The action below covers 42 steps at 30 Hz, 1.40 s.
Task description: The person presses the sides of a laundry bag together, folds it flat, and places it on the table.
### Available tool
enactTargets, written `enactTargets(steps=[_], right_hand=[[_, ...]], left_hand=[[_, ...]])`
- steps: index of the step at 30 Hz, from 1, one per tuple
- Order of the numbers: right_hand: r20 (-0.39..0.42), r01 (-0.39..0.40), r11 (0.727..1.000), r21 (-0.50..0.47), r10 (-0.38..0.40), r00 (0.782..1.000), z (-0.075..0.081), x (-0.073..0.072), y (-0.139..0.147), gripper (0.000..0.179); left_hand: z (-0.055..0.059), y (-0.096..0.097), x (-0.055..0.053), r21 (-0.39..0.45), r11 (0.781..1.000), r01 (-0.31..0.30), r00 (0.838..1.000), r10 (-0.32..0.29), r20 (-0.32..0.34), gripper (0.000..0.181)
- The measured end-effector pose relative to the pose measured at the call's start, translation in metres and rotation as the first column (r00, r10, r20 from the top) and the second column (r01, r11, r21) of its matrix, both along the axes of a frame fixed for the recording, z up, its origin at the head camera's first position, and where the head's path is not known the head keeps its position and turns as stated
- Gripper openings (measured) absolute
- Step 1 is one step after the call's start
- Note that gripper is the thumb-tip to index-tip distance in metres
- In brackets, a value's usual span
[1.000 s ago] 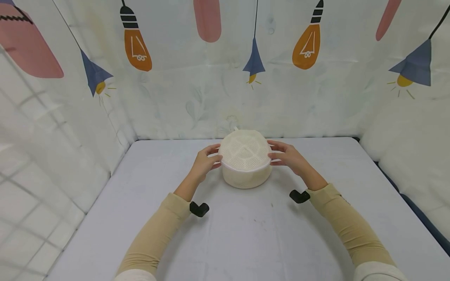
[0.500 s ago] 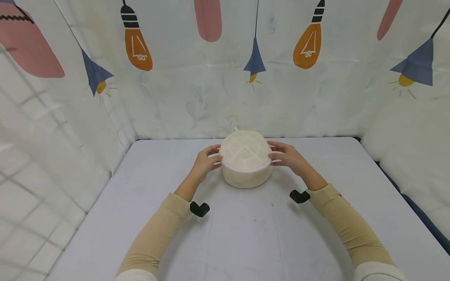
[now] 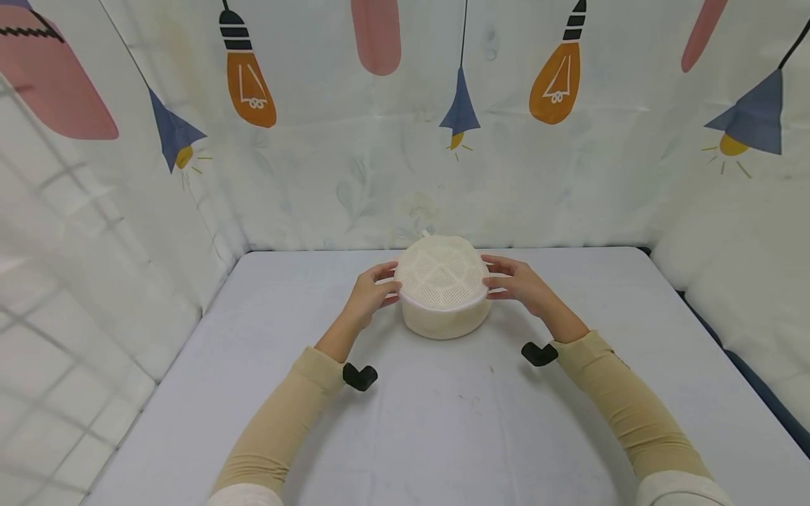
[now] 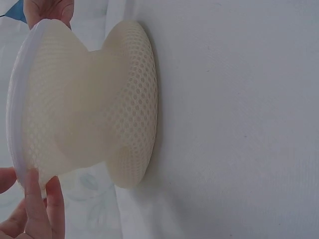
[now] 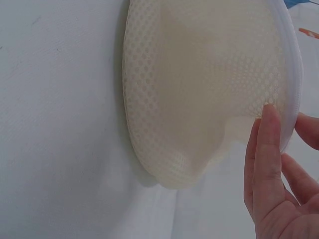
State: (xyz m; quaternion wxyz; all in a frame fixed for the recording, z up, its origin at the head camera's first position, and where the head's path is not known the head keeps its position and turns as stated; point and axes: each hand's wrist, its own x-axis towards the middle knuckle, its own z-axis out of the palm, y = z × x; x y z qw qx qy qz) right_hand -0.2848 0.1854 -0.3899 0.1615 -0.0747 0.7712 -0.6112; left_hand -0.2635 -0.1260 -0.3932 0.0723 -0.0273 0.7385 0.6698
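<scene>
A cream mesh laundry bag (image 3: 443,275), round and drum-shaped, stands upright at the back middle of the table in the head view. A white band edges its flat top. My left hand (image 3: 372,294) grips that top rim from the left, thumb on top and fingers along the side. On the opposite side my right hand (image 3: 515,282) pinches the rim in the same way. In the left wrist view the mesh side (image 4: 89,109) sags inward at the middle, and the base touches the table. The right wrist view shows fingers (image 5: 269,164) lying against the mesh.
A white-covered table (image 3: 443,422) lies beneath, its far edge just behind the bag. White curtains (image 3: 304,176) printed with lamps and bulbs close off the back and sides. Black wrist mounts (image 3: 359,377) stick out from both cuffs.
</scene>
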Motion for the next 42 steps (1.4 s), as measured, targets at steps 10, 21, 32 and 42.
enactTargets(steps=[10,21,32,42], right_hand=[[0.012,0.009,1.0,0.007,-0.009,1.0,-0.002,-0.002,-0.001,0.067],[0.012,-0.008,1.0,-0.006,0.009,1.0,-0.006,-0.002,-0.001,0.067],[0.009,-0.016,1.0,-0.018,0.016,1.0,-0.007,-0.001,-0.001,0.067],[0.028,-0.008,1.0,-0.023,0.009,1.0,-0.017,-0.005,-0.001,0.067]], left_hand=[[-0.004,-0.001,-0.002,0.001,1.0,0.002,1.0,-0.002,0.003,0.052],[-0.007,0.001,-0.002,-0.013,1.0,-0.008,1.0,0.008,0.01,0.053],[-0.01,0.002,-0.002,-0.015,1.0,-0.011,1.0,0.011,0.013,0.052],[-0.014,0.001,-0.001,-0.014,1.0,-0.01,1.0,0.01,0.006,0.052]])
